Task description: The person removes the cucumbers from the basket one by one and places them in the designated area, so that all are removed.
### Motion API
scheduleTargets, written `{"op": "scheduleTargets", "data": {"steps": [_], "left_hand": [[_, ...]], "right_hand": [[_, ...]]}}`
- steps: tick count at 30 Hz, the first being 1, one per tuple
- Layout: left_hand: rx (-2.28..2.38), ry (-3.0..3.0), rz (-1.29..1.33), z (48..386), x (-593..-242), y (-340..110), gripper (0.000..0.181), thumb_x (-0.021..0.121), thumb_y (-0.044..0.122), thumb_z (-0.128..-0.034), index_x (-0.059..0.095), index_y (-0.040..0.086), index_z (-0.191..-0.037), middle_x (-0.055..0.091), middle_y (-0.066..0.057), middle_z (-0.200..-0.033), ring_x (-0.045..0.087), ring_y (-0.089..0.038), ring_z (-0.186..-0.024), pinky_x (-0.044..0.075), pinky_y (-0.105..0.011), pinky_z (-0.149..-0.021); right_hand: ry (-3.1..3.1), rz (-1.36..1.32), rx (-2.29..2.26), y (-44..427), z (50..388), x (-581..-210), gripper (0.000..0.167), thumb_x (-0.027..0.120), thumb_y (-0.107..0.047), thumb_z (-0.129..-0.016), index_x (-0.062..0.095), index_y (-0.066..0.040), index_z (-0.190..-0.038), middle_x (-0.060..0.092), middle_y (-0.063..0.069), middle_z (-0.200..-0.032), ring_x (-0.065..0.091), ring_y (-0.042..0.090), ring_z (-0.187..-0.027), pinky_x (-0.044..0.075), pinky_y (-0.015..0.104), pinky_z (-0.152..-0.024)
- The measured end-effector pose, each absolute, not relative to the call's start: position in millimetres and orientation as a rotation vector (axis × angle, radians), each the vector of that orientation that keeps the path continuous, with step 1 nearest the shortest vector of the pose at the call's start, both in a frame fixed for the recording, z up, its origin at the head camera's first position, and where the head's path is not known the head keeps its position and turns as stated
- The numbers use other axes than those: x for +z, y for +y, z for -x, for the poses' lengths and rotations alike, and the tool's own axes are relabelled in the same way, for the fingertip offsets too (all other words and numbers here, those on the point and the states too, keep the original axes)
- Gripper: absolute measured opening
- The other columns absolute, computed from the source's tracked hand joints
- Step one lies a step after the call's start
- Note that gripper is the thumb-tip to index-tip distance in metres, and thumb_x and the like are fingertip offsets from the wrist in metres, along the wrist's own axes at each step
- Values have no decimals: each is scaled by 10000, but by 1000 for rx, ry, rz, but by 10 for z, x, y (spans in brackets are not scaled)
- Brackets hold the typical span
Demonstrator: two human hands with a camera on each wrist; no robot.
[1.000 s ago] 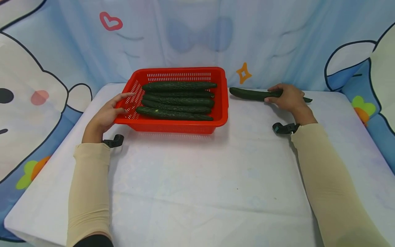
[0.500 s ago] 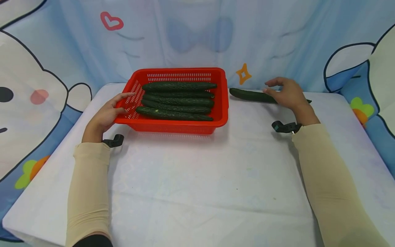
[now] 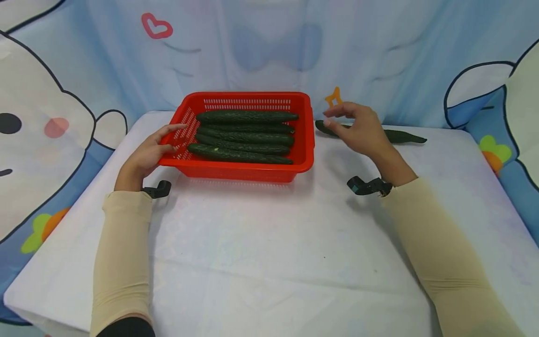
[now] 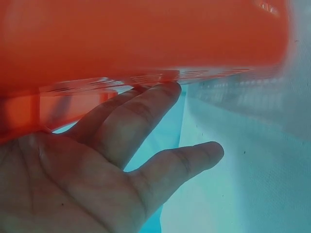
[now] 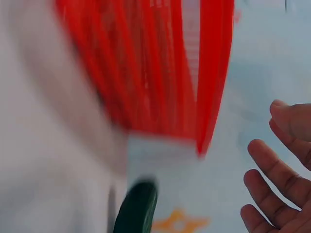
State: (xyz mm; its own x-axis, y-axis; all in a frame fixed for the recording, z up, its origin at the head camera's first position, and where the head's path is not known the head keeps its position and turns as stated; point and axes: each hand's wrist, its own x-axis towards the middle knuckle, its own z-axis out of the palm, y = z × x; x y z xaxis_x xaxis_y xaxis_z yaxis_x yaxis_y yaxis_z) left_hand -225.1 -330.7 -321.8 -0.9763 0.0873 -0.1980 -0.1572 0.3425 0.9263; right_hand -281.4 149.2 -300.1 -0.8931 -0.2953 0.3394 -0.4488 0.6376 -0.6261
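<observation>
Left hand grips basket by the rim on that hand's side, thumb on top, some fingers underneath. Four cucumbers lie inside, just beyond its fingertips. Right hand holds nothing, fingers loosely spread above the loose cucumber, which lies on the worktop under and behind it, one end just beside the basket; can't tell if they touch.

Risks: right hand dipping too low could knock that cucumber, and being round it may roll toward the far edge. Swinging left, its knuckles or wrist camera could clip the basket's near wall. If left hand lifts or tugs its side, basket may tip and cucumbers slide toward the right hand.
</observation>
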Motion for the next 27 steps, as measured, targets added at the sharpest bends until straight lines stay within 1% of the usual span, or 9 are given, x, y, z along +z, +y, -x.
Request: {"op": "scheduleTargets", "data": {"steps": [2, 6, 9, 12, 16, 20, 22, 27], "left_hand": [[1690, 2391, 66, 2261, -3226, -3299, 615, 413, 32, -988, 350, 356, -1507, 241, -102, -1566, 426, -290, -1272, 578, -234, -810], [1687, 2393, 70, 2274, -3239, -3298, 619, 419, 29, -987, 360, 374, -1498, 242, -101, -1565, 429, -282, -1269, 580, -233, -808], [1685, 2395, 68, 2274, -3235, -3305, 616, 407, 25, -988, 362, 368, -1498, 247, -104, -1561, 439, -274, -1250, 578, -226, -800], [1691, 2388, 64, 2268, -3233, -3302, 613, 402, 24, -988, 356, 351, -1505, 247, -105, -1560, 441, -279, -1246, 577, -222, -796], [1713, 2370, 41, 2272, -3239, -3290, 611, 400, 22, -991, 345, 333, -1514, 245, -109, -1560, 438, -289, -1251, 575, -219, -794], [1726, 2368, 40, 2275, -3255, -3282, 602, 406, 23, -994, 357, 339, -1504, 258, -109, -1552, 463, -285, -1219, 578, -224, -788], [1722, 2377, 50, 2275, -3255, -3288, 600, 405, 22, -995, 362, 344, -1499, 262, -107, -1552, 474, -289, -1209, 578, -225, -786], [1710, 2379, 58, 2277, -3234, -3311, 610, 393, 19, -995, 348, 342, -1510, 250, -107, -1564, 468, -296, -1221, 579, -226, -784]], "right_hand": [[-2659, -697, 1065, 1336, 2689, -2972, 344, 664, -250, -939, 662, -45, -1215, 658, 149, -1226, 551, 316, -1200, 412, 540, -1074], [-2708, -839, 1041, 1058, 2480, -2935, 306, 691, -194, -919, 666, -62, -1194, 664, 118, -1178, 586, 283, -1120, 465, 505, -1020], [-2775, -893, 1040, 856, 2394, -2913, 292, 698, -194, -915, 663, -87, -1184, 672, 94, -1161, 618, 253, -1074, 494, 471, -981], [-2868, -901, 1029, 653, 2348, -2891, 304, 690, -237, -923, 653, -110, -1196, 682, 77, -1148, 637, 233, -1017, 524, 435, -904], [-3013, -896, 982, 379, 2342, -2889, 355, 703, -276, -912, 641, -126, -1228, 683, 67, -1154, 640, 211, -967, 538, 383, -847], [-3180, -889, 892, 123, 2417, -2909, 399, 713, -236, -903, 625, -132, -1278, 655, 79, -1199, 610, 217, -1059, 541, 384, -901], [-3245, -869, 853, 15, 2478, -2921, 400, 712, -213, -900, 627, -145, -1285, 647, 73, -1187, 595, 216, -1083, 543, 387, -912], [-3339, -861, 825, -182, 2613, -2960, 388, 701, -198, -902, 630, -172, -1282, 645, 65, -1175, 598, 206, -1057, 547, 381, -902]]}}
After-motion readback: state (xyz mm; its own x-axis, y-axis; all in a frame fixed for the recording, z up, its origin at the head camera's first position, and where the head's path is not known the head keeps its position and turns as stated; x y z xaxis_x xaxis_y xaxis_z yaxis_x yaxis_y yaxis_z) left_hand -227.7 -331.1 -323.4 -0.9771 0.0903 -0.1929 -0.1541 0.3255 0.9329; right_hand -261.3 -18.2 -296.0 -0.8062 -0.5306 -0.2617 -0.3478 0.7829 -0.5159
